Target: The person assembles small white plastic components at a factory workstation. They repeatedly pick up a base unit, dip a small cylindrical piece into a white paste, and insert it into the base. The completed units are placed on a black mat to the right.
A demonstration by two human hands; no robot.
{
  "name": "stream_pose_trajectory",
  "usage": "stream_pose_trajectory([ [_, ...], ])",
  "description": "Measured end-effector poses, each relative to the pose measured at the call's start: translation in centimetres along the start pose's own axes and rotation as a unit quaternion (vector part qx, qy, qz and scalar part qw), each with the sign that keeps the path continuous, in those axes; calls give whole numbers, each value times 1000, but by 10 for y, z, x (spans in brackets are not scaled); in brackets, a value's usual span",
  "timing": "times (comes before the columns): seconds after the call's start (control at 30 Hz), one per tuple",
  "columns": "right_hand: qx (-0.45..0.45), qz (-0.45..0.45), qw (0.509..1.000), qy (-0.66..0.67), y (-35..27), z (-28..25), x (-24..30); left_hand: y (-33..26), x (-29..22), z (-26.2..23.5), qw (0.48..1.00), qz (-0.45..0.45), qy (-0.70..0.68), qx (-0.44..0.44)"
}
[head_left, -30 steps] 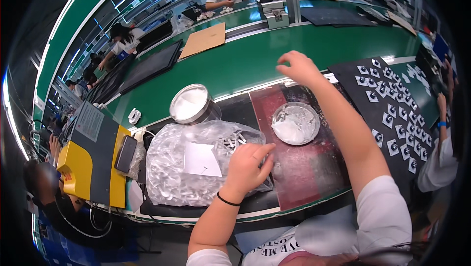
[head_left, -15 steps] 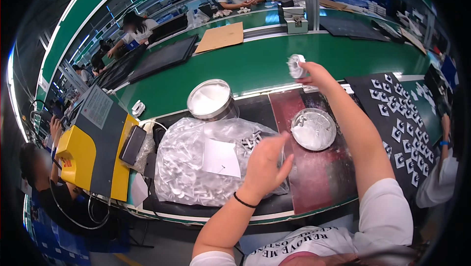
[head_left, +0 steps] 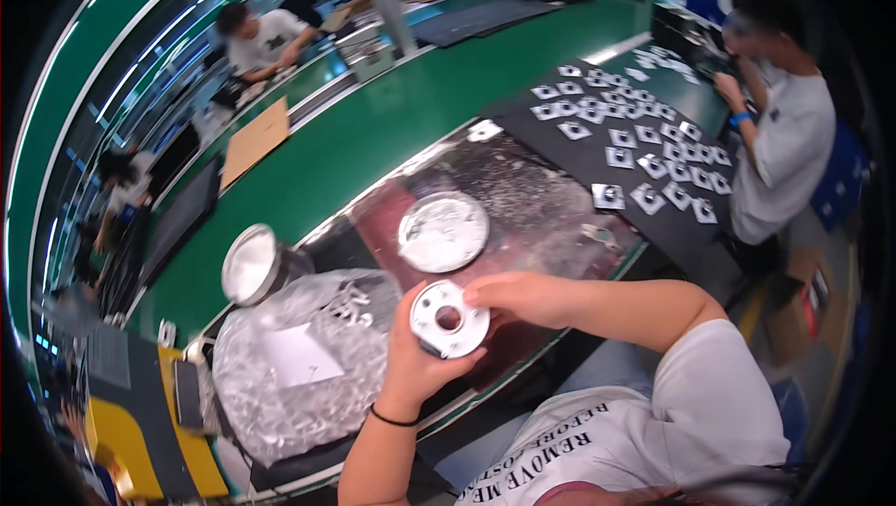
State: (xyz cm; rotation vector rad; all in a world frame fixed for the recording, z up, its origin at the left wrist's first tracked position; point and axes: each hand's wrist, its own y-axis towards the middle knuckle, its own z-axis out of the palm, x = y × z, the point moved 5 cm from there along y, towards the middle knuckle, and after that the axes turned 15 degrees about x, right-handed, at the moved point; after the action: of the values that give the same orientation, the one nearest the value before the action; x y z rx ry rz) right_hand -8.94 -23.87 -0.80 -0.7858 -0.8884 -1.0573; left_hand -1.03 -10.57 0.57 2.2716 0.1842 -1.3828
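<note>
We see a flat white ring disc (head_left: 450, 319) with a round central hole, gripped by left hand (head_left: 417, 357) fingers and pinched by right hand (head_left: 523, 298) fingers.

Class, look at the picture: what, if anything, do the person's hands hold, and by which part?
A white round disc with a centre hole. The left hand grips its lower-left rim; the right hand pinches its right edge.

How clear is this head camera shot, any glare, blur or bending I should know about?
Head view: fisheye bends the green conveyor into an arc and blackens the corners; the white ring-shaped disc held by both hands is sharp; glare streaks the shiny work mat and plastic bag; the people at the rim look soft and blurred.
</note>
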Motion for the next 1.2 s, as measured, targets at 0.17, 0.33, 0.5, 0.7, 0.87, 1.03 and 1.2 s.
stream_pose_trajectory([
  [0.17,-96,-41,909,-403,-53,7,20,-1,-4,4,992,-21,119,26],
  [0.33,-358,-49,636,-682,-142,-34,37,11,-20,15,981,-3,163,100],
  [0.5,-421,84,552,-715,-167,-61,26,11,-16,22,965,-17,209,159],
  [0.7,-435,144,509,-729,-149,-91,24,11,-10,23,953,-14,249,170],
  [0.87,-450,168,503,-718,-141,-107,28,11,-10,22,954,-8,245,172],
  [1.03,-467,154,511,-705,-142,-113,31,9,-8,23,952,-14,253,174],
  [1.2,-496,102,542,-670,-143,-117,34,8,-5,22,949,-13,269,167],
])
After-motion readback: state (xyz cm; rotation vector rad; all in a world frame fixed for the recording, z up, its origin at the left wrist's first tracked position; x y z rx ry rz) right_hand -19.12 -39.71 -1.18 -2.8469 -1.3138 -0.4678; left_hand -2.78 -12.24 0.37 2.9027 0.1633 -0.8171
